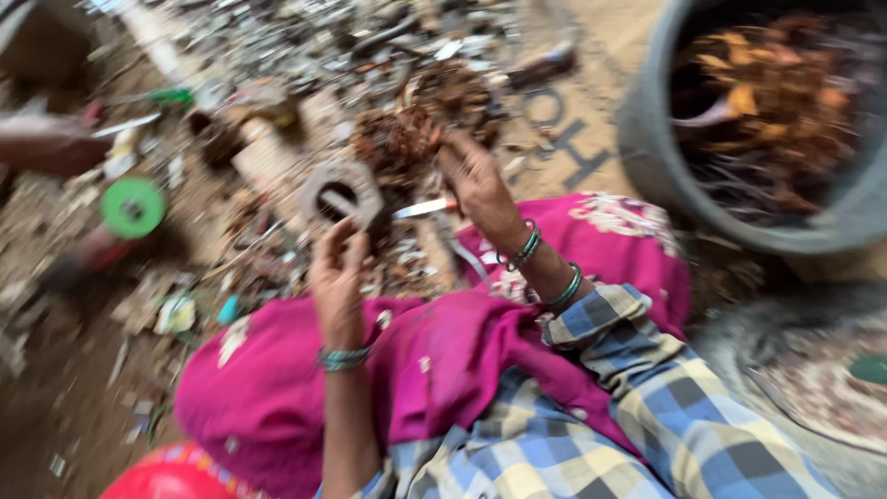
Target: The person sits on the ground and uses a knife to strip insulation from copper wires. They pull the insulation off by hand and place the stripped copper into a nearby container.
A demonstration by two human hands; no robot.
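The picture is motion-blurred. My left hand [337, 273], with a teal bangle at the wrist, grips the lower edge of a grey metal frame [344, 192] with a round hole in it. My right hand [476, 180], wearing green bangles, is closed around a small knife [420, 210] whose blade points left toward the frame. Its fingertips touch a tangle of brown copper wire [402, 139] that sits just above and right of the frame. A pink cloth [434, 360] lies over my lap under both hands.
A large grey tub [647, 152] at the upper right holds brown and orange wire scraps. A heap of scrap metal [323, 37] covers the ground ahead. A green disc [132, 207] lies at left, near another person's hand [46, 143]. A red object [166, 480] sits at the bottom.
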